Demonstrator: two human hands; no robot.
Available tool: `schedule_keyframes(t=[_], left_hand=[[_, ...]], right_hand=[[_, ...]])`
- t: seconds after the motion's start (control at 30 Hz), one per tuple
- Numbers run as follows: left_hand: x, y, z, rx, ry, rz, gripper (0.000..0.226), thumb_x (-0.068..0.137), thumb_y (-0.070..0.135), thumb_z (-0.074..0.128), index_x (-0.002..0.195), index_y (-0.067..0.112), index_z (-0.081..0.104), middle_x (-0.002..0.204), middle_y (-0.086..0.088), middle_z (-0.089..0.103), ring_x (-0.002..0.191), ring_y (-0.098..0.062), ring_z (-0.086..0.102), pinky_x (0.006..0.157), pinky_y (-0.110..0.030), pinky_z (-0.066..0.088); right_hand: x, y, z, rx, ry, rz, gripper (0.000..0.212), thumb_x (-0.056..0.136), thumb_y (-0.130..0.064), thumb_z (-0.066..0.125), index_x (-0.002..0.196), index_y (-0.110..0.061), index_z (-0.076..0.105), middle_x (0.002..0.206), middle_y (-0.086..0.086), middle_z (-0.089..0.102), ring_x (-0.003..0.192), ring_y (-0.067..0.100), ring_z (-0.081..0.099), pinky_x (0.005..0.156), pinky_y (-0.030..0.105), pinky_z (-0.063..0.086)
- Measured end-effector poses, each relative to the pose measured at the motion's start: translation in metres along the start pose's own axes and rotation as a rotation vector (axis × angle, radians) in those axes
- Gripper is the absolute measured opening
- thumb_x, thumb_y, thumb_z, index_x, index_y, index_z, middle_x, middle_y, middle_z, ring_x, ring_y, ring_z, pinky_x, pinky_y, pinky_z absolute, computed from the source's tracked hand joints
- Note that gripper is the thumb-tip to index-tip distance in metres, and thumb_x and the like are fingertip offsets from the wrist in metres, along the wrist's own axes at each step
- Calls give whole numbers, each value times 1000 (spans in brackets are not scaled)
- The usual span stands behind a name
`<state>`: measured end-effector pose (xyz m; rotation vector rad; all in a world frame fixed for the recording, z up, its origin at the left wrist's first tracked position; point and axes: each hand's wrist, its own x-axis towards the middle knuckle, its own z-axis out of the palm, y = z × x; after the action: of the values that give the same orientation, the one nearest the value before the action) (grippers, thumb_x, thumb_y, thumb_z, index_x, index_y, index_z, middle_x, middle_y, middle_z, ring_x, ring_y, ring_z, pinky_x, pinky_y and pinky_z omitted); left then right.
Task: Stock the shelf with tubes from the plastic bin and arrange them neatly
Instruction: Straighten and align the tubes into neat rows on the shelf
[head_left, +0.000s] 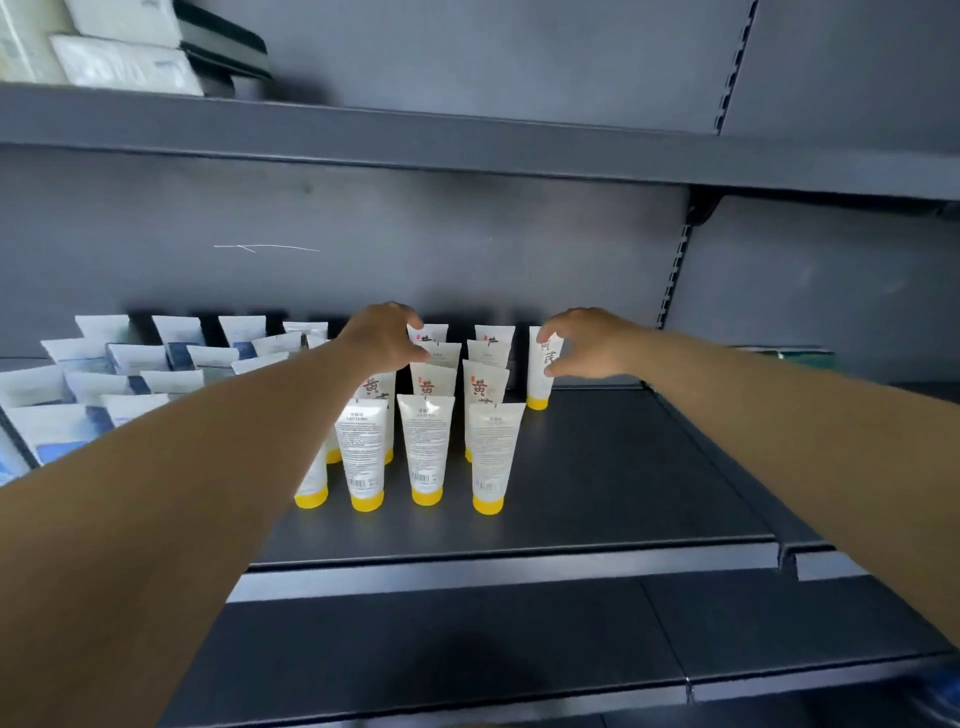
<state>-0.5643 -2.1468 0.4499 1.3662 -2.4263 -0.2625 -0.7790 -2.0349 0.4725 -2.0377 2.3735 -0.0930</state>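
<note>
Yellow caps mark the group of white tubes (426, 447) standing cap-down on the dark grey shelf (597, 493), roughly at the centre of the view. They stand in rows running back toward the rear panel: the front row shows its printed backs with barcodes, while some tubes behind show large brown characters.

The left hand (384, 338) reaches in from 8 o'clock and sits at the top of the group's back rows, at about 12 o'clock from the front row. Its fingers curl downward and its fingertips touch the crimped top edge of a rear tube (428, 335); whether it actually pinches that tube or only rests on it cannot be told.

The right hand (587, 345) comes in from 4 o'clock and holds a single tube (540, 371) that stands apart at the group's 2 o'clock. Thumb and fingers wrap its upper half, in a narrow grip, and its yellow cap sits on the shelf surface.

At 9 o'clock from the yellow-capped group stands a second batch of white tubes with blue print (119, 374), packed in close rows.

At 11 o'clock, on the upper shelf (467, 150), lie white packages (124, 62) next to a dark flat item (228, 47).

At 6 o'clock, a lower shelf (467, 649) juts forward beneath the stocked one. The plastic bin is not in view.
</note>
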Motion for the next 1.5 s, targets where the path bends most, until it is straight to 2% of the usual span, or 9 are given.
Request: schedule_keyframes(t=[0.2,0.33,0.43,0.53,0.7,0.97,1.17,1.33,1.5], left_hand=[[31,6,25,-9,2,-94,45,84,28,66,127,18,55,130,-6,55,118,-25,52,96,-32,45],[49,6,34,-8,-24,-128,44,83,27,67,125,19,56,121,-6,60,111,-24,57,94,-32,47],[63,5,37,9,-18,-120,40,84,26,66,122,18,58,124,-3,59,107,-22,60,91,-28,44],[74,3,42,36,-9,-117,36,85,25,65,120,15,60,129,-4,55,114,-23,56,94,-29,43],[86,2,51,59,-26,-115,37,85,27,66,119,14,62,127,-6,58,117,-25,53,94,-28,43],[89,2,51,88,-48,-109,31,87,29,63,109,9,69,120,-10,60,113,-29,55,95,-34,47],[89,1,55,56,-49,-128,27,86,28,64,106,11,71,112,-10,67,109,-27,58,91,-31,48],[90,-1,56,48,-42,-141,31,86,28,65,111,9,68,113,-11,67,109,-27,59,94,-34,49],[92,-6,57,45,-35,-156,35,84,27,66,113,7,66,114,-12,66,108,-28,59,94,-36,49]], right_hand=[[49,5,14,33,-3,-113,46,88,-26,61,132,-21,50,130,4,50,118,22,47,87,26,39],[77,2,19,57,-10,-164,43,88,-24,62,129,-21,53,130,4,50,111,22,50,87,32,47],[95,-2,24,87,-16,-191,41,88,-19,63,127,-19,55,131,4,51,111,21,51,86,28,42],[110,-6,30,93,-18,-216,40,88,-17,63,128,-18,55,131,5,53,116,23,52,87,25,39],[124,-11,39,103,-21,-270,37,88,-6,60,123,-18,60,123,4,59,108,21,55,79,23,38],[128,-10,39,122,-37,-303,36,88,-2,57,122,-14,62,123,3,59,110,19,54,80,21,36],[131,-10,42,152,-34,-267,37,89,1,53,121,-15,62,113,8,63,92,18,55,69,22,41],[136,-10,45,166,-2,-226,42,92,4,40,120,-14,64,130,6,57,110,22,55,83,24,41],[140,-6,47,122,16,-214,47,89,9,38,118,-14,66,135,7,55,118,26,53,88,26,43]])
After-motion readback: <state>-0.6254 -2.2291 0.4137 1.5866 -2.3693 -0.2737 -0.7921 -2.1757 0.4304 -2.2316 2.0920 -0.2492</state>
